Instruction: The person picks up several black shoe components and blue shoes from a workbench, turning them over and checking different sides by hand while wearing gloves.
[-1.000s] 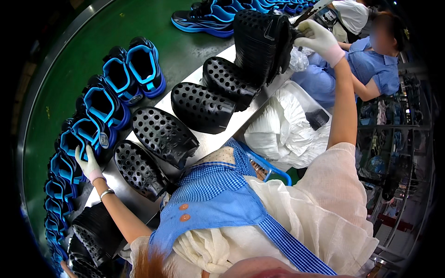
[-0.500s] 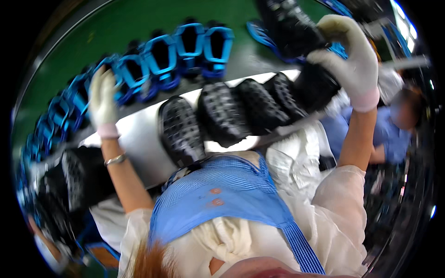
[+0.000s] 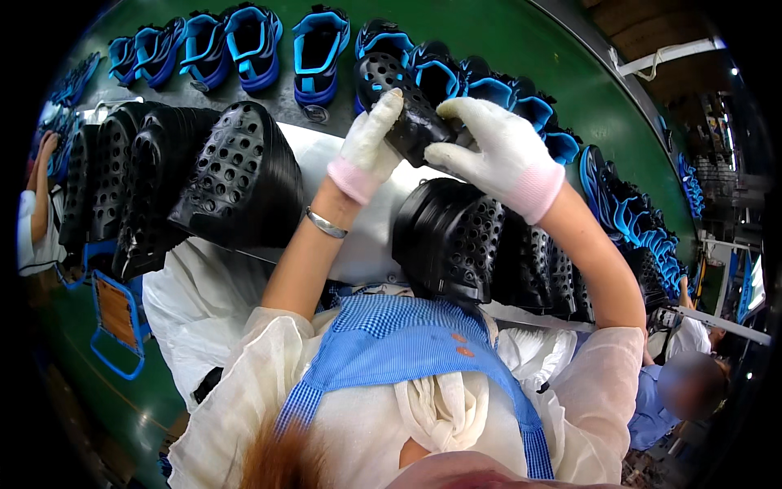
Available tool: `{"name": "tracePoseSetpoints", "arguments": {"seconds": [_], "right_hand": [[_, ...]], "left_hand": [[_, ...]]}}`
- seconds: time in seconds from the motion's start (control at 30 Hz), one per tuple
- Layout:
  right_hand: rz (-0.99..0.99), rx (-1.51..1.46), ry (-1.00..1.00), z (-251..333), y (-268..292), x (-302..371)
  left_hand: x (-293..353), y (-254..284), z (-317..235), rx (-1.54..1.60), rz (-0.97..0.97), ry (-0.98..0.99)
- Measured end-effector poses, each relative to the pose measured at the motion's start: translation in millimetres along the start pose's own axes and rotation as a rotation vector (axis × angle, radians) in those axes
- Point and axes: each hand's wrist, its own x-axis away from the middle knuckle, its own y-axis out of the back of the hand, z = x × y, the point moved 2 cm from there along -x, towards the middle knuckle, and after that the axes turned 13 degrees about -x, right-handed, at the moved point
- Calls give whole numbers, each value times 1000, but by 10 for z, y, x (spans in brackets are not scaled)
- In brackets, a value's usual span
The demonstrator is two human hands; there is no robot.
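A black perforated shoe insole (image 3: 417,121) is held up between both hands, just in front of the row of shoes. My left hand (image 3: 373,138), in a white glove, grips its near left edge with the fingertips. My right hand (image 3: 501,151), gloved too, has thumb and fingers bent around its right end. Bright blue shows through a couple of its holes. Behind it stands a black shoe (image 3: 383,39) with blue lining, partly covered by the insole. Below my hands a stack of black insoles (image 3: 468,244) leans on a pale board (image 3: 358,232).
More insole stacks (image 3: 232,175) stand on edge at the left. Black-and-blue shoes (image 3: 320,53) line the green conveyor belt (image 3: 538,49) on both sides. A wooden-seated blue stool (image 3: 120,310) is at the lower left. Co-workers sit at the right (image 3: 660,399) and far left (image 3: 37,216).
Both hands have come together from wide apart. My right hand has moved left and inward from the dark item at the far right; my left has moved right onto the insole. The view has turned.
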Motion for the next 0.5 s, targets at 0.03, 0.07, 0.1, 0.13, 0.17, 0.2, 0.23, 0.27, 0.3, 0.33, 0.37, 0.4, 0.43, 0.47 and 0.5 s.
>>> {"name": "tracePoseSetpoints", "arguments": {"seconds": [0.03, 0.07, 0.1, 0.13, 0.17, 0.2, 0.23, 0.27, 0.3, 0.33, 0.37, 0.4, 0.43, 0.47, 0.5], "right_hand": [[8, 24, -40, -36, -31, -58], [15, 32, -38, -68, -66, -108], [-34, 122, -20, -100, -94, -153], [-83, 212, -2, -122, -113, -204], [-77, 218, -1, -126, -132, -274], [-42, 232, -53, -144, -151, -353], [-7, 247, -106, -176, -166, -427], [-41, 186, -51, -220, -185, -484], [-34, 191, -49, -254, -171, -528], [10, 179, -76, -274, -156, -572], [56, 166, -104, -265, -142, -614], [67, 164, -171, -255, -116, -656], [91, 182, -211, -243, -74, -729], [104, 176, -217, -250, -33, -799], [116, 170, -223, -276, 13, -874]], "left_hand": [[-27, 11, 9, 8, -3, -5], [-59, 41, 19, -19, -52, -28], [-95, 71, 35, -46, -100, -50], [-147, 113, 76, 1, -168, -45], [-180, 138, 65, 8, -170, -49], [-208, 172, 61, 25, -221, -24], [-228, 204, 59, 43, -271, 1], [-221, 220, 31, -18, -323, -19], [-235, 258, 18, -12, -327, -23], [-242, 315, 8, -126, -356, 14], [-235, 369, 2, -240, -386, 54], [-230, 412, 10, -233, -392, 53], [-214, 471, 0, -572, -517, -55], [-198, 519, -16, -918, -632, -165], [-179, 558, -19, -1267, -741, -278]]}}
